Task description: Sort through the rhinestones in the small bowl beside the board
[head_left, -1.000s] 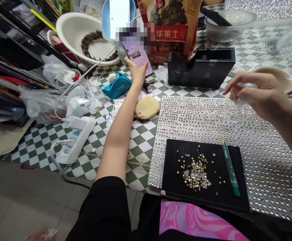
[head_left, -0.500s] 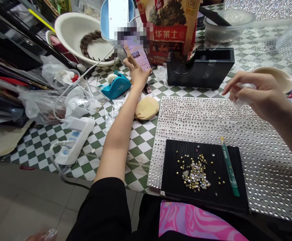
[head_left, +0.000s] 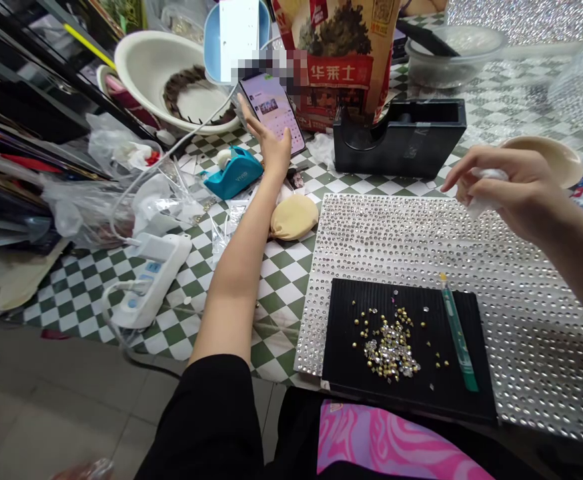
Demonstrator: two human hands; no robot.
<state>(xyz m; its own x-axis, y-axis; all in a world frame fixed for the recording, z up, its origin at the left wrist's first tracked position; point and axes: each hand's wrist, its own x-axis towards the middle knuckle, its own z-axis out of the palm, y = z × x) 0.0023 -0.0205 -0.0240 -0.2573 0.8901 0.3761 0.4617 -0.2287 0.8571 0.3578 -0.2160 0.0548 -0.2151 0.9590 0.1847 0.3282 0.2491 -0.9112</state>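
My left hand (head_left: 270,142) reaches far across the checked table, fingers stretched out, its thumb touching the lit screen of a phone (head_left: 274,110) that leans against a printed paper bag (head_left: 344,53). My right hand (head_left: 506,189) hovers over a sheet studded with rhinestones (head_left: 411,233), fingers curled round a crumpled white tissue (head_left: 486,179). In front of me lies a black tray (head_left: 351,347) with several loose rhinestones (head_left: 390,343) and a green picker pen (head_left: 455,331).
A black tape dispenser (head_left: 401,137) stands behind the sheet, a teal one (head_left: 234,175) near my left hand. A tan pad (head_left: 294,217), a white power strip (head_left: 149,280) with cables, plastic bags (head_left: 96,200), a white bowl (head_left: 171,77) and a beige dish (head_left: 559,157) surround them.
My left hand has shifted on the phone, fingers lifting and opening, and the screen now shows more plainly. My right hand has stayed nearly still with the tissue.
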